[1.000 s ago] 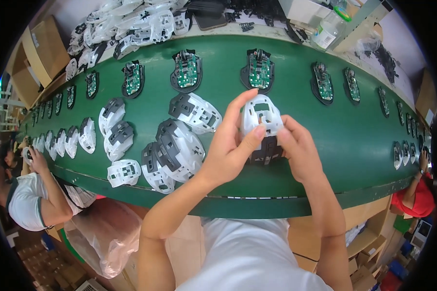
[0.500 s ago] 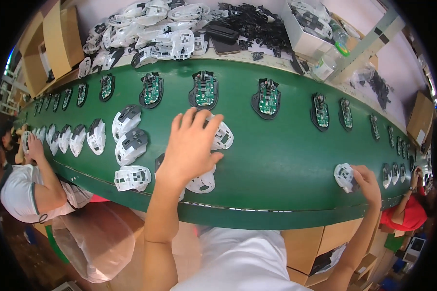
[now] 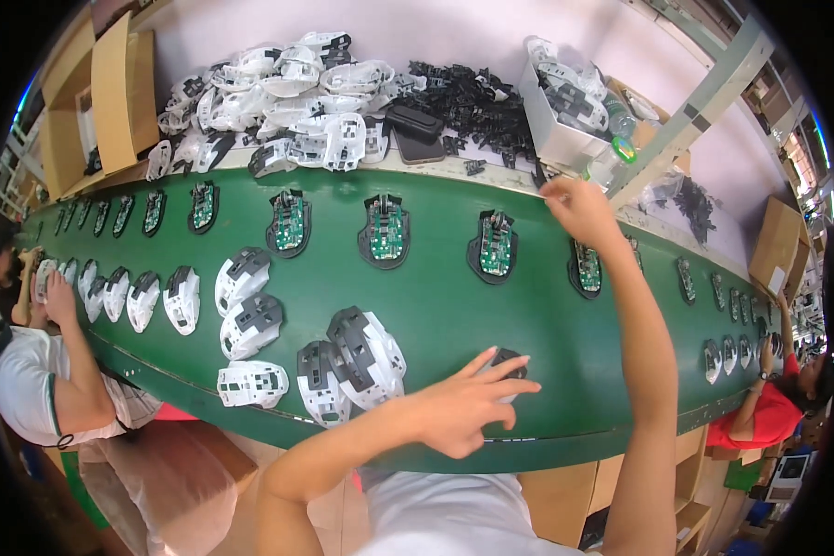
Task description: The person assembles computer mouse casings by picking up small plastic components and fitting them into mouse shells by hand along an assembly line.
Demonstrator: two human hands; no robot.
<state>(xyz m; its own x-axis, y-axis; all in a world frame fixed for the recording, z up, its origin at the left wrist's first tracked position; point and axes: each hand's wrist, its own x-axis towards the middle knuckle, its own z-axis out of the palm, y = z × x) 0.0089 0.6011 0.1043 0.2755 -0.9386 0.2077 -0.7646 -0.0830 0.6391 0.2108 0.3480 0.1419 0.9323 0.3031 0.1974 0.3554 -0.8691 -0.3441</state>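
Observation:
My left hand [image 3: 463, 408] is open, its fingers spread over a small dark-topped shell [image 3: 508, 360] that they partly hide. To its left, two white-and-grey mouse shells [image 3: 369, 357] lean together on the green conveyor belt [image 3: 473, 320]. My right hand [image 3: 582, 211] reaches to the far edge of the belt, fingertips pinched together beside the ledge. Whatever they hold, if anything, is too small to make out. Below the right forearm sits a black mouse base with a green circuit board [image 3: 584, 269], partly covered.
More bases with circuit boards [image 3: 385, 232] line the belt's far side. White shells [image 3: 252, 385] stand at left. On the ledge are a pile of shells [image 3: 296, 93], small black parts [image 3: 473, 107], a phone [image 3: 419, 148], a box [image 3: 565, 139] and a bottle [image 3: 612, 167]. Co-workers sit on both sides.
My left hand has moved right and nearer, off the white shells. My right hand has left the white shell it held and reached to the far ledge. The view has tilted up.

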